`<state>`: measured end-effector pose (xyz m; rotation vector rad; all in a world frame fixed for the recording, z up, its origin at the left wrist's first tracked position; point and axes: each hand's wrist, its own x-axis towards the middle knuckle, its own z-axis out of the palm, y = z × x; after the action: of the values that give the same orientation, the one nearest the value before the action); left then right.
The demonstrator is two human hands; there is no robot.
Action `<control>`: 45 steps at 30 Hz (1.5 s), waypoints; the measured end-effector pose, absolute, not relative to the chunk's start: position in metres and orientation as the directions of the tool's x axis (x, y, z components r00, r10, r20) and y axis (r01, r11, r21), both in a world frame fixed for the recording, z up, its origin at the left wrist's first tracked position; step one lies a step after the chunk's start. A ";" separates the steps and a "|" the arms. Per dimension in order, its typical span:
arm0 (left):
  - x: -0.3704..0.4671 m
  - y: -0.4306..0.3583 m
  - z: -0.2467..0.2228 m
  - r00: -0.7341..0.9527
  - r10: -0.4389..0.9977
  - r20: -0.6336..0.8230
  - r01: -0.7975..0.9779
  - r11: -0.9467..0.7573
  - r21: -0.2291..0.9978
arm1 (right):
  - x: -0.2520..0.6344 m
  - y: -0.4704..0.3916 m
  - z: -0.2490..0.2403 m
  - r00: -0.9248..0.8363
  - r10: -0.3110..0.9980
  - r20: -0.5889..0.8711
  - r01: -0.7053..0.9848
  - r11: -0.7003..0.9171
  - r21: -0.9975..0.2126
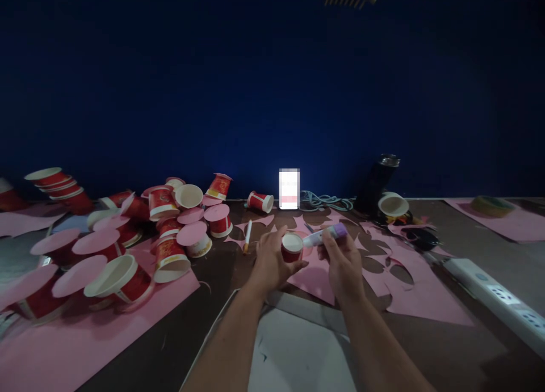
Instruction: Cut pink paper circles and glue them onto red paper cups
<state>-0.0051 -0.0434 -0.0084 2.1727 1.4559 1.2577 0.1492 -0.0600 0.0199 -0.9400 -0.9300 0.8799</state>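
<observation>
Near the middle of the head view, my left hand [272, 260] is wrapped round a red paper cup [292, 248] whose pale round end faces me. My right hand [342, 261] grips a white and purple glue stick [317, 238], its white end pointing left at the cup's rim. Whether the stick touches the rim cannot be made out. Pink paper [315, 278] lies beneath and between the hands.
Red cups with pink discs [99, 241] crowd the left. A lit phone [289, 190] stands behind my hands, beside a coiled cable [326, 201]. Cut pink paper [426, 301], a dark bottle [377, 179] and a power strip [498, 295] are on the right.
</observation>
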 end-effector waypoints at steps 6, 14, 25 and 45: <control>-0.001 -0.044 0.002 0.187 0.888 0.420 0.659 -0.430 0.617 | 0.142 -0.069 0.025 0.289 0.890 0.354 0.065 0.350 -0.934; 0.001 -0.046 0.004 0.122 0.911 0.394 0.716 -0.355 0.601 | 0.141 -0.072 0.023 0.207 0.868 0.451 0.289 0.386 -0.876; 0.003 -0.046 -0.002 0.103 0.910 0.401 0.740 -0.339 0.581 | 0.144 -0.072 0.024 0.250 0.862 0.441 0.359 0.341 -0.869; -0.001 -0.041 0.001 0.053 0.981 0.187 0.680 -0.173 0.713 | 0.138 -0.072 0.022 0.238 0.859 0.454 0.264 0.392 -0.881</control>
<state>-0.0008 -0.0414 0.0006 1.9011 1.6606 0.9185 0.1381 -0.0723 0.0225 -1.1412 -1.3090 0.5611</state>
